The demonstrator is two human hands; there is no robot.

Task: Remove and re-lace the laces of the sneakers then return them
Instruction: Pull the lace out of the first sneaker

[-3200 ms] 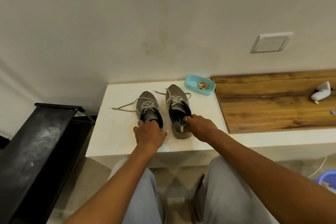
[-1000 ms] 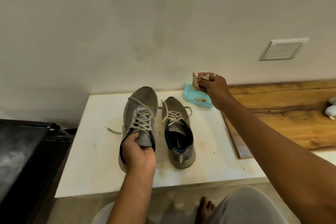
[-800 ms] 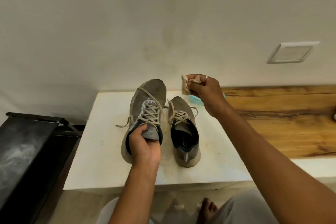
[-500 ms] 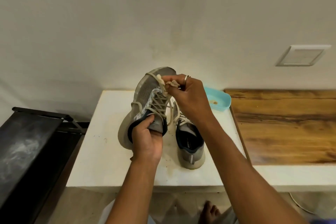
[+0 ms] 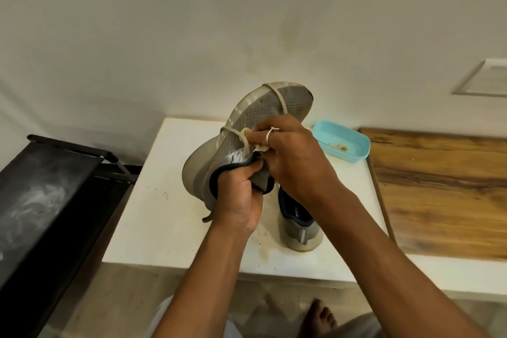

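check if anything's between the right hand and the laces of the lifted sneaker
Only a small beige wad pinched in the right hand; it sits at the laces of the sneaker the left hand holds.

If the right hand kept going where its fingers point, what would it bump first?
Probably the lifted sneaker: the right hand, pinching a beige scrap, seems to touch its mesh side now.

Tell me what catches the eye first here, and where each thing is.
Centre frame, a grey sneaker is held toe-up over the white table. The left hand grips its heel collar, and the right hand pinches a beige scrap by its lace. A second sneaker stands on the table below, with a turquoise tray behind.
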